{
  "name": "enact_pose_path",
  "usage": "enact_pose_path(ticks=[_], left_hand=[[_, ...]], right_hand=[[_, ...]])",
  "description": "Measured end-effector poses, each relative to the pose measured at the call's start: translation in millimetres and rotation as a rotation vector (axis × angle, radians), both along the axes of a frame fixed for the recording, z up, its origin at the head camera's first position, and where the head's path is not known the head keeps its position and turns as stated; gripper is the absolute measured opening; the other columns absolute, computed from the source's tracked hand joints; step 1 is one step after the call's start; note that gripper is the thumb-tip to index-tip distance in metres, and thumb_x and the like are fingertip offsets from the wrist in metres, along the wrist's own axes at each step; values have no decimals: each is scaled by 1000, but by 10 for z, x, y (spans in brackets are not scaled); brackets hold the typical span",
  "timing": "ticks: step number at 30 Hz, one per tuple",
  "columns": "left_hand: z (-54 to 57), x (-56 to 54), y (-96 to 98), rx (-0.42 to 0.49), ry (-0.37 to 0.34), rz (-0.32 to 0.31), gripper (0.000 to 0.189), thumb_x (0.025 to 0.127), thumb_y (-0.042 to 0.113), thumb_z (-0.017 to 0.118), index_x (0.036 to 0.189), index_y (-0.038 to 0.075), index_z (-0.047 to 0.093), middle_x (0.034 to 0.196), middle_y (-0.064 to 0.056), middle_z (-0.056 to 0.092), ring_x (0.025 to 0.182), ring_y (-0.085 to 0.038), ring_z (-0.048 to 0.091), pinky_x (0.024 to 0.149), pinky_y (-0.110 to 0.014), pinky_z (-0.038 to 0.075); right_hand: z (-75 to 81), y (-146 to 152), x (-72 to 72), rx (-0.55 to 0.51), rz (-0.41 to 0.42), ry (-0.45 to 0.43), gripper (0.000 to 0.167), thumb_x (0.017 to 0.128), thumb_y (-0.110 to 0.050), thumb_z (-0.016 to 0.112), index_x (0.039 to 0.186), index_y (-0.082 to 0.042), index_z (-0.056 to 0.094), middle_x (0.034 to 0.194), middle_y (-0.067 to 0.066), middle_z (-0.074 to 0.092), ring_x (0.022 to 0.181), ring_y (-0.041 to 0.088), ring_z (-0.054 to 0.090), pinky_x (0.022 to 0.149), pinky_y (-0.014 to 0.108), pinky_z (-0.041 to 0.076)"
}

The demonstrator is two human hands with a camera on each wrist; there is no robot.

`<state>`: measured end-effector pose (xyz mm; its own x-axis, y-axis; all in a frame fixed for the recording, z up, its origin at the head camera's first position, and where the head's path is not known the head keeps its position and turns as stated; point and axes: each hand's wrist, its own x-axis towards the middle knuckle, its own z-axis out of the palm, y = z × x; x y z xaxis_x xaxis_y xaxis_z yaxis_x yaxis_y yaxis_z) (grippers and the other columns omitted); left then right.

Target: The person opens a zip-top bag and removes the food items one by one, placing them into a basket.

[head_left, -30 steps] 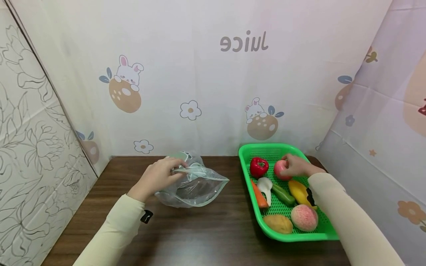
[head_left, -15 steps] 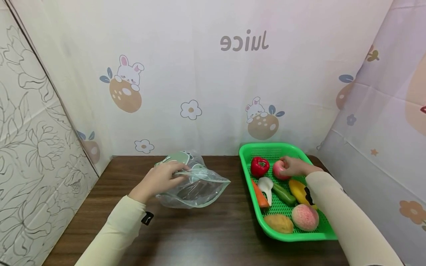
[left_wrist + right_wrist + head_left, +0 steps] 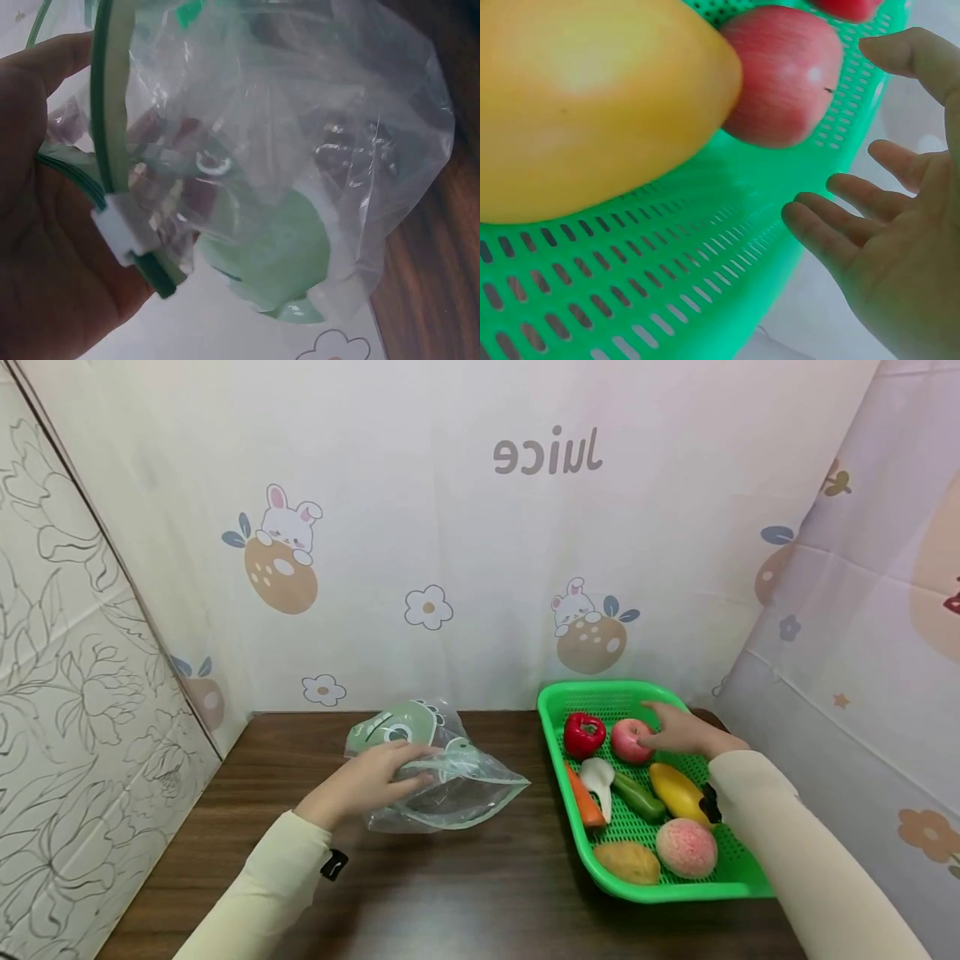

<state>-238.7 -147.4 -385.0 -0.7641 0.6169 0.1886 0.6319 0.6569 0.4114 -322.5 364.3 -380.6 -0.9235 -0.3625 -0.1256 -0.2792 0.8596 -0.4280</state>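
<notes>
My left hand (image 3: pixel 367 781) holds a clear plastic slider bag (image 3: pixel 472 785) near its parted mouth, which faces right and toward me. The bag has green animal prints and a green zip edge; its white slider (image 3: pixel 126 229) shows in the left wrist view. On the right, my right hand (image 3: pixel 686 732) hovers over the far end of a green basket (image 3: pixel 675 892), fingers spread. A red apple (image 3: pixel 632 741) lies in the basket beside its fingertips. In the right wrist view there is a gap between the apple (image 3: pixel 784 75) and the hand (image 3: pixel 900 217).
Also in the basket lie a red bell pepper (image 3: pixel 584 735), a carrot (image 3: pixel 587 802), a white spoon-shaped piece (image 3: pixel 599 781), a green pepper (image 3: pixel 639 797), a yellow mango (image 3: pixel 675 789), a peach (image 3: pixel 686 848) and a potato (image 3: pixel 628 862). Printed curtains (image 3: pixel 450 527) stand behind the brown table (image 3: pixel 450 893).
My right hand has let go of the apple, spread its fingers and drawn back to the right. The apple sits slightly further left. My left hand and the bag have shifted a little right.
</notes>
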Motion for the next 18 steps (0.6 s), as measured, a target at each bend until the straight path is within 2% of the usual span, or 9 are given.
enact_pose_path(ticks=[5, 9, 15, 18], left_hand=[[-80, 30, 22, 14, -43, -53, 48, 99, 32, 65, 144, 19, 55, 136, -5, 58, 125, -26, 54, 100, -49, 45], [-164, 60, 27, 18, -76, -81, 51, 99, 32, 66, 146, 17, 52, 141, -10, 53, 128, -31, 52, 101, -53, 44], [-287, 107, 12, -33, -133, -68, 61, 95, 44, 67, 147, 17, 50, 151, -20, 41, 134, -42, 44, 103, -59, 39], [-302, 116, 8, -45, -155, -66, 64, 96, 52, 63, 148, 18, 49, 155, -19, 37, 136, -44, 40, 104, -62, 36]], right_hand=[[69, -24, 61, -2, 10, 33, 75, 98, -21, 65, 146, 20, 25, 145, 44, 29, 127, 55, 40, 98, 67, 38], [110, -85, 120, -18, 29, 58, 76, 97, -22, 67, 145, 20, 26, 145, 43, 30, 131, 58, 33, 100, 69, 33], [148, -174, 172, -9, 64, 111, 78, 97, -27, 67, 146, 18, 28, 146, 40, 34, 131, 53, 37, 102, 67, 33], [191, -226, 214, -22, 78, 126, 77, 97, -24, 67, 147, 17, 27, 146, 39, 34, 117, 46, 48, 100, 65, 37]])
